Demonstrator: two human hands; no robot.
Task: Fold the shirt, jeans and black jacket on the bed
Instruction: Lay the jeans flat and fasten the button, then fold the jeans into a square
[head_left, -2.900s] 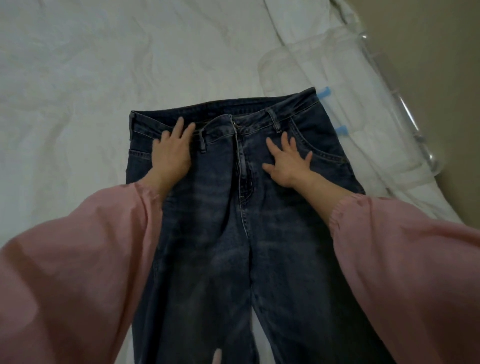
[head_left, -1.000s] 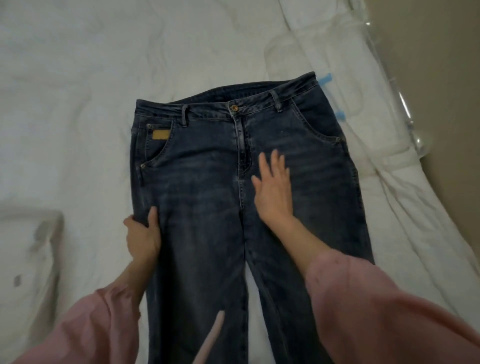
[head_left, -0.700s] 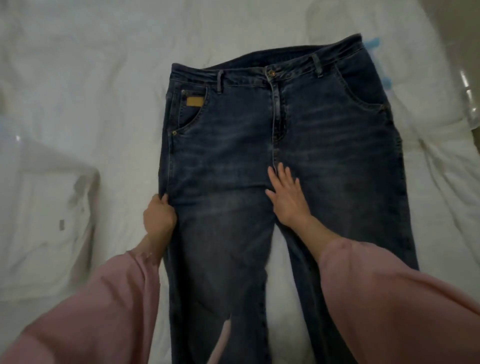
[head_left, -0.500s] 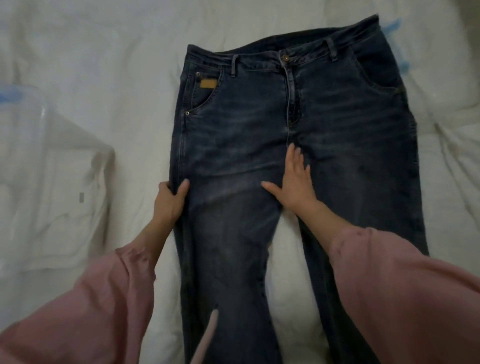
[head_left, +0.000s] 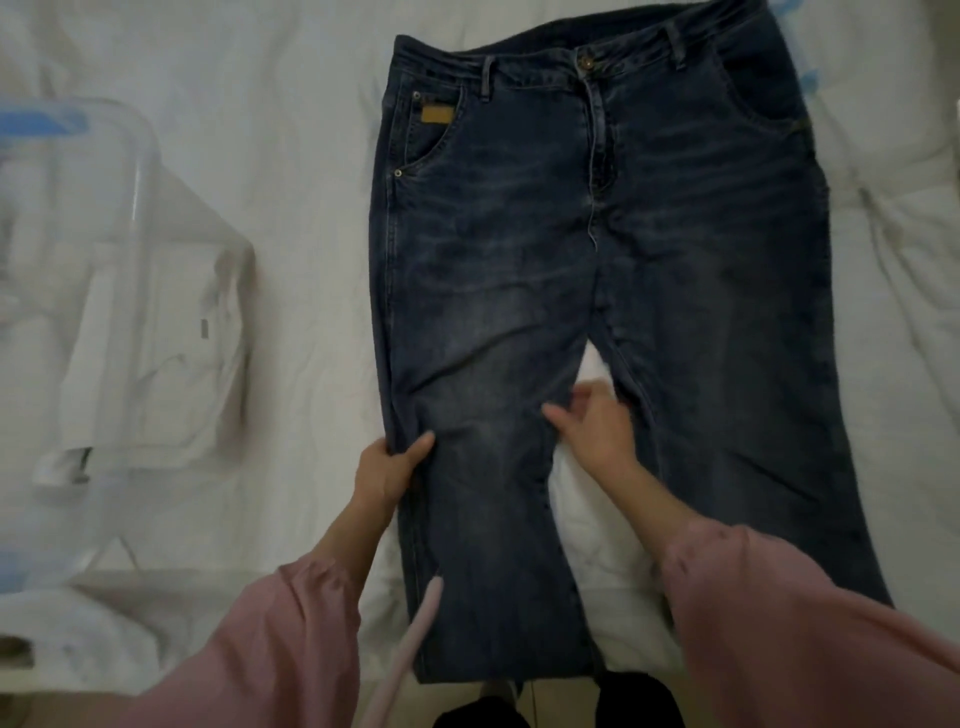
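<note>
The jeans (head_left: 597, 260) lie flat and face up on the bed (head_left: 291, 130). Their waistband points toward the far edge and both legs run down to the near edge. The brass button (head_left: 587, 62) is fastened, and a tan patch (head_left: 436, 115) sits above the pocket on the side nearer the bed's left edge. The two legs spread slightly apart below the crotch, so a wedge of white sheet shows between them.

The left hand (head_left: 387, 467) grips the outer seam of the leg nearer the left edge, about halfway down. Its thumb lies on top of the denim and its fingers are curled around the edge beneath, and the cloth puckers a little where it is held. The right hand (head_left: 597, 431) is at the inner edge of the same leg, over the gap between the legs. It is blurred, with the thumb stretched toward the denim. I cannot tell whether it has hold of the cloth or only touches it. Both arms wear loose pink sleeves (head_left: 270, 649).

Near the bed's left edge, well apart from the jeans, stands a clear plastic box (head_left: 140, 171) with blue fittings. A folded white cloth (head_left: 171, 364) shows through its wall. A thin pink strap (head_left: 415, 639) hangs over the lower part of the held leg.
</note>
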